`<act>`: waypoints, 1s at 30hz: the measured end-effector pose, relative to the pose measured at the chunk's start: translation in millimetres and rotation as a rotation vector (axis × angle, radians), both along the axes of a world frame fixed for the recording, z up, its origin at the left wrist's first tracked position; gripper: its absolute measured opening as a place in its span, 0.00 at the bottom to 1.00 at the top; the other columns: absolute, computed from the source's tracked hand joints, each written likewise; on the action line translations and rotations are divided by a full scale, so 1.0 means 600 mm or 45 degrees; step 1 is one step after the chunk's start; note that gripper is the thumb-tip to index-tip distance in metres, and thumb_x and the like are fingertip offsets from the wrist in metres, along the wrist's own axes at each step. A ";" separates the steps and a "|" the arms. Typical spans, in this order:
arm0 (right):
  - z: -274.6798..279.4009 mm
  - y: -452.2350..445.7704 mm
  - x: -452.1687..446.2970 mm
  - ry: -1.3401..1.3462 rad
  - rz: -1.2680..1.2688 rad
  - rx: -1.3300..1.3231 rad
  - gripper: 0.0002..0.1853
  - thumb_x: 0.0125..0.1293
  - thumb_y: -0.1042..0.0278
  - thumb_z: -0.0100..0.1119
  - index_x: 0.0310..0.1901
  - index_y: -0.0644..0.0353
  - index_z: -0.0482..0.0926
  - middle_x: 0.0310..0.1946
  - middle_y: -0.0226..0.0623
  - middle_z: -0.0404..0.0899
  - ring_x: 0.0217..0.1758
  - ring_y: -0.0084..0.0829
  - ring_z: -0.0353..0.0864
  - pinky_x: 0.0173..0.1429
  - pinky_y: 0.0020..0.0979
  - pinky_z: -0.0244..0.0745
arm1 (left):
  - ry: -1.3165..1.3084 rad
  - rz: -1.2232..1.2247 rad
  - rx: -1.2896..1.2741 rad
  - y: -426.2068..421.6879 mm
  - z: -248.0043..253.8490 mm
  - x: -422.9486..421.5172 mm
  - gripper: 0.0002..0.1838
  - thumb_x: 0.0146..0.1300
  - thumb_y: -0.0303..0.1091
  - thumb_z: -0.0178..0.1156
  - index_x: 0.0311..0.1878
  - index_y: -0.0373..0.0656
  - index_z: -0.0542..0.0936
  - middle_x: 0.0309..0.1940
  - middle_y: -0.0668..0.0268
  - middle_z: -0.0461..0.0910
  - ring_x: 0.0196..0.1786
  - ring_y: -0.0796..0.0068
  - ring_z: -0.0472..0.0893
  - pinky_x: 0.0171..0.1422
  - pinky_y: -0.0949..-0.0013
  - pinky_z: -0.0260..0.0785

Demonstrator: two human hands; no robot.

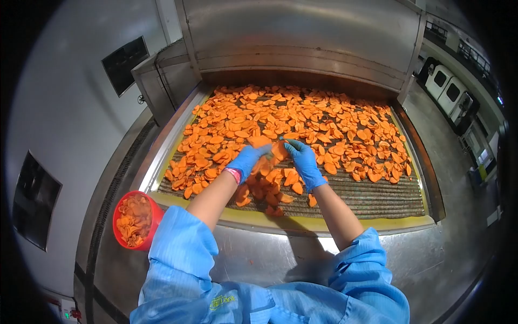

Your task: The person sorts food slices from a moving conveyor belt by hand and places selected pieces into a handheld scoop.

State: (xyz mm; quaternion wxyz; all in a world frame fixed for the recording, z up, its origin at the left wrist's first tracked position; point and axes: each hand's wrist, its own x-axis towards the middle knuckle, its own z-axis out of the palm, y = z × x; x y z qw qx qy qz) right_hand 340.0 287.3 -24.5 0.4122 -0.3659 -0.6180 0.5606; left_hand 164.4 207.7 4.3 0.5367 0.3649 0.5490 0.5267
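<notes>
Thin orange vegetable slices (237, 119), flat and oval, lie scattered over a mesh conveyor belt (372, 200); their exact kind I cannot tell. Over the near middle of the belt are both my hands, in blue gloves. My left hand (249, 161) is closed around some slices, its fingertips smeared by motion. My right hand (303, 162) pinches an orange slice (279, 151) between thumb and fingers, close beside the left. Just below the hands, a few blurred slices (264, 186) sit above or on the belt; which one is unclear.
A red bucket (156, 224) full of orange slices stands at the left, beside the metal front ledge (259, 248). Behind the belt rises a steel machine housing (302, 38). Yellow edging (388, 223) borders the belt. White equipment (445, 83) stands at the far right.
</notes>
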 end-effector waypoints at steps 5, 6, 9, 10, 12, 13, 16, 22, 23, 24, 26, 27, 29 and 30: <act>0.002 0.010 -0.001 -0.143 -0.244 0.187 0.25 0.64 0.55 0.64 0.53 0.69 0.77 0.47 0.45 0.83 0.46 0.32 0.82 0.49 0.30 0.75 | 0.284 0.246 -0.245 0.008 -0.004 -0.029 0.20 0.63 0.45 0.61 0.47 0.37 0.83 0.50 0.55 0.80 0.61 0.64 0.71 0.67 0.60 0.59; 0.009 0.003 0.004 -0.145 -0.241 0.187 0.25 0.64 0.55 0.64 0.53 0.69 0.77 0.47 0.45 0.83 0.46 0.32 0.82 0.49 0.30 0.75 | 0.282 0.248 -0.246 0.006 -0.002 -0.026 0.20 0.63 0.45 0.61 0.47 0.37 0.83 0.50 0.55 0.80 0.61 0.64 0.71 0.67 0.60 0.59; 0.043 -0.024 0.031 -0.227 -0.165 0.015 0.22 0.65 0.60 0.62 0.55 0.68 0.76 0.50 0.43 0.81 0.48 0.31 0.80 0.51 0.30 0.76 | 0.218 0.094 -0.292 -0.003 -0.014 -0.031 0.38 0.55 0.24 0.61 0.71 0.37 0.60 0.36 0.58 0.78 0.37 0.70 0.77 0.40 0.68 0.70; 0.032 -0.023 0.044 -0.230 -0.166 0.006 0.22 0.65 0.60 0.62 0.55 0.68 0.76 0.50 0.43 0.81 0.48 0.31 0.80 0.51 0.30 0.76 | 0.216 0.092 -0.301 0.003 -0.036 -0.045 0.38 0.55 0.24 0.61 0.71 0.37 0.60 0.36 0.58 0.78 0.37 0.70 0.77 0.40 0.68 0.70; 0.000 -0.024 0.087 -0.305 0.110 0.023 0.19 0.66 0.66 0.61 0.56 0.65 0.76 0.49 0.40 0.82 0.47 0.30 0.80 0.51 0.29 0.76 | 0.241 -0.067 -0.277 -0.011 -0.021 -0.042 0.38 0.54 0.18 0.58 0.71 0.38 0.62 0.29 0.63 0.74 0.25 0.75 0.72 0.27 0.74 0.65; -0.013 -0.026 0.107 -0.373 0.200 -0.018 0.17 0.66 0.71 0.59 0.57 0.62 0.76 0.48 0.39 0.81 0.45 0.28 0.81 0.48 0.28 0.78 | 0.415 -0.107 -0.272 -0.017 -0.013 -0.036 0.37 0.53 0.16 0.58 0.70 0.38 0.63 0.28 0.62 0.76 0.24 0.74 0.74 0.27 0.73 0.66; -0.019 -0.050 0.152 -0.601 0.239 0.104 0.11 0.64 0.69 0.63 0.45 0.64 0.80 0.31 0.33 0.81 0.31 0.20 0.77 0.32 0.25 0.73 | 0.541 -0.218 -0.126 -0.020 -0.022 -0.014 0.28 0.56 0.30 0.66 0.61 0.34 0.73 0.43 0.54 0.81 0.45 0.69 0.80 0.49 0.69 0.72; -0.039 -0.073 0.175 -0.331 0.055 -0.063 0.11 0.61 0.65 0.68 0.37 0.65 0.81 0.26 0.28 0.78 0.25 0.17 0.70 0.29 0.24 0.68 | 0.646 -0.320 -0.042 -0.025 -0.011 0.089 0.26 0.61 0.49 0.64 0.50 0.33 0.81 0.40 0.56 0.83 0.44 0.71 0.79 0.50 0.69 0.70; -0.029 -0.080 0.176 -0.359 0.053 -0.110 0.12 0.62 0.65 0.67 0.39 0.65 0.80 0.26 0.27 0.78 0.26 0.17 0.70 0.29 0.24 0.68 | 0.651 -0.325 -0.040 -0.022 -0.016 0.100 0.26 0.64 0.52 0.60 0.46 0.34 0.82 0.37 0.57 0.83 0.41 0.73 0.79 0.48 0.71 0.70; -0.031 -0.080 0.180 -0.356 0.046 -0.106 0.12 0.62 0.65 0.67 0.39 0.65 0.80 0.26 0.27 0.78 0.26 0.17 0.70 0.29 0.24 0.68 | 0.636 -0.350 -0.238 -0.017 -0.018 0.104 0.25 0.66 0.54 0.57 0.47 0.37 0.83 0.36 0.60 0.82 0.40 0.75 0.78 0.44 0.73 0.70; -0.037 -0.083 0.186 -0.178 0.115 -0.239 0.12 0.62 0.65 0.67 0.41 0.64 0.79 0.25 0.26 0.77 0.27 0.17 0.70 0.29 0.23 0.68 | 0.061 -0.241 -0.285 -0.021 -0.033 0.124 0.22 0.65 0.47 0.59 0.53 0.39 0.80 0.36 0.63 0.80 0.39 0.77 0.78 0.40 0.75 0.70; -0.036 -0.078 0.197 -0.312 0.133 -0.258 0.11 0.62 0.67 0.66 0.41 0.63 0.78 0.26 0.27 0.77 0.27 0.17 0.71 0.30 0.22 0.69 | 0.065 -0.246 -0.284 -0.021 -0.037 0.122 0.22 0.65 0.47 0.59 0.53 0.39 0.80 0.36 0.63 0.80 0.39 0.77 0.78 0.40 0.75 0.70; -0.035 -0.076 0.212 -0.246 0.183 -0.267 0.12 0.61 0.66 0.68 0.40 0.62 0.78 0.25 0.27 0.76 0.27 0.18 0.71 0.30 0.22 0.70 | 0.290 -0.551 -0.184 -0.020 -0.051 0.111 0.23 0.62 0.36 0.62 0.59 0.39 0.76 0.40 0.63 0.80 0.40 0.76 0.78 0.41 0.74 0.71; -0.034 -0.077 0.217 -0.180 0.236 -0.276 0.13 0.60 0.65 0.69 0.40 0.61 0.77 0.25 0.27 0.75 0.26 0.18 0.72 0.30 0.21 0.70 | 0.292 -0.556 -0.183 -0.017 -0.061 0.110 0.23 0.62 0.36 0.62 0.59 0.39 0.76 0.40 0.63 0.80 0.40 0.76 0.78 0.41 0.74 0.71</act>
